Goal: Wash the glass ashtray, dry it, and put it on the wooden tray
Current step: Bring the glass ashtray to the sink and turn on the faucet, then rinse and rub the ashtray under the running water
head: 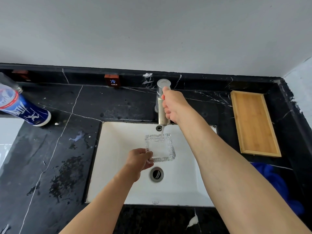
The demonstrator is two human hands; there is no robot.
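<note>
A square clear glass ashtray (160, 147) hangs over the white sink (114, 166), gripped at its near left corner by my left hand (139, 162). Water runs from the steel faucet (161, 105) onto the ashtray's far edge. My right hand (173, 105) wraps around the faucet's right side, its thumb up by the top lever. The empty wooden tray (255, 123) lies on the black counter to the right of the sink, apart from both hands.
A blue cloth (276, 183) lies on the counter at the right, near the sink's front corner. A blue and white bottle (22, 105) stands at the far left. Dark wet patches mark the black marble counter (65, 176) left of the sink. A drain (156, 173) sits mid-basin.
</note>
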